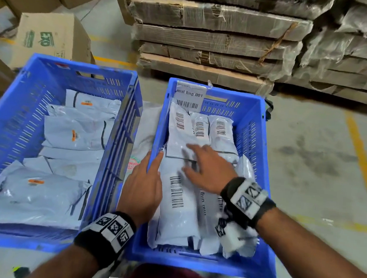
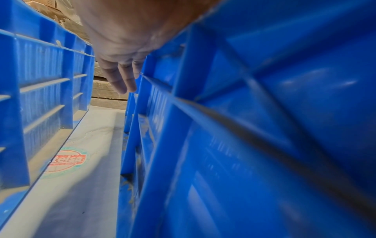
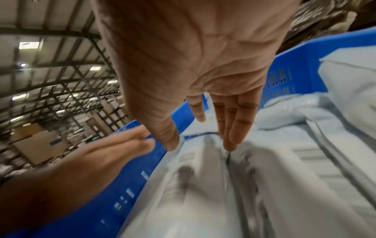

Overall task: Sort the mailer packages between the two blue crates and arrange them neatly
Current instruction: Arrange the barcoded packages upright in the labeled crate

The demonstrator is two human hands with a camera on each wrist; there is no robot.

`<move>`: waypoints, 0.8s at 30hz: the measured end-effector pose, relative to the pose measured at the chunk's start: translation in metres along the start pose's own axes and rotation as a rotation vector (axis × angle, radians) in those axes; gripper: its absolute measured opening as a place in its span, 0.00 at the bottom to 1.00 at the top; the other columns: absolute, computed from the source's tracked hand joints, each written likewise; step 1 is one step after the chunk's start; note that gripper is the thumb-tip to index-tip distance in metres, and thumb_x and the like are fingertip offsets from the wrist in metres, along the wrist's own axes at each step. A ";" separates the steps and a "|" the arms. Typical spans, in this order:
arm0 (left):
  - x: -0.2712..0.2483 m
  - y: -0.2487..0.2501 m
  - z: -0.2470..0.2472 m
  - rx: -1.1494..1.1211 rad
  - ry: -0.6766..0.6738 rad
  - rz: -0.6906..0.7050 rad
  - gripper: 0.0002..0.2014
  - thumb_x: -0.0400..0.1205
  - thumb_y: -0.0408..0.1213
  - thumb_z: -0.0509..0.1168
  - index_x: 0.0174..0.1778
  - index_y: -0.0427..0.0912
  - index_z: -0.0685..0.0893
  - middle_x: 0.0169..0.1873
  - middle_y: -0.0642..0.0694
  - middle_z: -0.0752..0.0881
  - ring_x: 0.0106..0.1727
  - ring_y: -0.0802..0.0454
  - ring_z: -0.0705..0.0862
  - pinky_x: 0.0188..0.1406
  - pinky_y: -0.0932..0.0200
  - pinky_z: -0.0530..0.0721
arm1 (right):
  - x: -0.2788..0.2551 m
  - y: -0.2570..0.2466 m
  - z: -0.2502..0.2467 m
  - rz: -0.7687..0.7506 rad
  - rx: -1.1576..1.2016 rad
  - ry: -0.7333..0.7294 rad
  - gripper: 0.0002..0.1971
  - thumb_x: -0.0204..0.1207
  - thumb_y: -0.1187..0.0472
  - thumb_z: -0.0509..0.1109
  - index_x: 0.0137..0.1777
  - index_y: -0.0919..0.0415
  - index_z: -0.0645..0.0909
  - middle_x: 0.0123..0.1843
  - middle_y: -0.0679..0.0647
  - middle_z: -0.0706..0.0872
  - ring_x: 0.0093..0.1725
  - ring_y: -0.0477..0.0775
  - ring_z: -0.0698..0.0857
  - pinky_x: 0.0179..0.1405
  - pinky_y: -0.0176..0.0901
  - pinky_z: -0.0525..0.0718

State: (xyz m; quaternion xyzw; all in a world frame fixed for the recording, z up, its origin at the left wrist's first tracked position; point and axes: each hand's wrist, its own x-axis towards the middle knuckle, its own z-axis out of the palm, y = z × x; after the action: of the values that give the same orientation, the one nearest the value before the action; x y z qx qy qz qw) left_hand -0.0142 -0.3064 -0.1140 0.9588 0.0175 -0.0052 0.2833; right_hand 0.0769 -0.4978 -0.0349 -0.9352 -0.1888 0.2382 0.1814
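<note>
Two blue crates sit side by side. The left crate [image 1: 122, 134] holds several grey mailers [image 1: 74, 133] with orange labels. The right crate [image 1: 254, 113] holds several grey mailers [image 1: 178, 203] with black barcodes, lying in rows. My left hand [image 1: 152, 167] rests on the right crate's left rim, with its fingers [image 2: 120, 80] straight along the outer wall [image 2: 244, 145] and the thumb on the inner side. My right hand [image 1: 200, 164] is spread flat, palm down, on the barcoded mailers [image 3: 203, 177] in the middle of that crate. Its fingertips [image 3: 231, 141] touch a seam between two mailers.
A white sheet with a red logo [image 1: 134, 161] lies in the gap between the crates. A label card [image 1: 189, 95] hangs on the right crate's far wall. Cardboard boxes [image 1: 48, 36] stand at the back left. Wrapped stacks of flat cardboard [image 1: 217, 39] stand behind. Concrete floor with yellow lines [image 1: 361, 155] lies to the right.
</note>
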 end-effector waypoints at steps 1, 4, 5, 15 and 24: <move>0.000 0.001 0.000 0.006 0.000 -0.001 0.29 0.88 0.42 0.47 0.88 0.51 0.59 0.85 0.44 0.66 0.78 0.42 0.72 0.74 0.45 0.71 | -0.014 -0.004 0.008 0.008 -0.023 -0.059 0.36 0.80 0.39 0.66 0.84 0.50 0.59 0.69 0.58 0.75 0.66 0.62 0.81 0.62 0.52 0.81; 0.000 0.005 -0.003 0.014 0.013 0.001 0.29 0.88 0.41 0.47 0.88 0.51 0.59 0.84 0.43 0.66 0.76 0.42 0.73 0.72 0.45 0.72 | -0.037 -0.016 0.040 0.073 -0.059 -0.180 0.44 0.77 0.30 0.63 0.86 0.49 0.50 0.73 0.63 0.72 0.69 0.67 0.80 0.65 0.57 0.81; 0.000 0.006 -0.004 0.015 0.019 0.005 0.29 0.87 0.41 0.48 0.88 0.50 0.60 0.83 0.43 0.67 0.75 0.43 0.74 0.71 0.46 0.72 | -0.041 -0.020 0.050 0.096 -0.067 -0.200 0.48 0.75 0.27 0.62 0.87 0.48 0.44 0.76 0.65 0.70 0.71 0.68 0.78 0.67 0.57 0.80; -0.003 0.010 -0.008 0.050 0.041 -0.002 0.28 0.89 0.35 0.55 0.88 0.46 0.62 0.83 0.41 0.69 0.72 0.42 0.75 0.70 0.48 0.74 | -0.033 -0.047 0.078 0.156 -0.198 -0.250 0.52 0.77 0.37 0.67 0.87 0.48 0.33 0.75 0.68 0.63 0.71 0.69 0.74 0.65 0.57 0.77; -0.002 0.012 -0.009 0.085 0.041 -0.009 0.28 0.89 0.36 0.55 0.88 0.47 0.62 0.84 0.42 0.67 0.70 0.42 0.76 0.67 0.49 0.75 | -0.042 -0.036 0.066 0.175 -0.109 -0.327 0.60 0.67 0.23 0.68 0.86 0.41 0.31 0.82 0.67 0.60 0.77 0.68 0.71 0.70 0.57 0.75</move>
State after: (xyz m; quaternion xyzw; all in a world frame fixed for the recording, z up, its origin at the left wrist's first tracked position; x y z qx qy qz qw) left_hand -0.0162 -0.3111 -0.0998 0.9698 0.0273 0.0126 0.2421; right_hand -0.0008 -0.4682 -0.0577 -0.9053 -0.1461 0.3914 0.0761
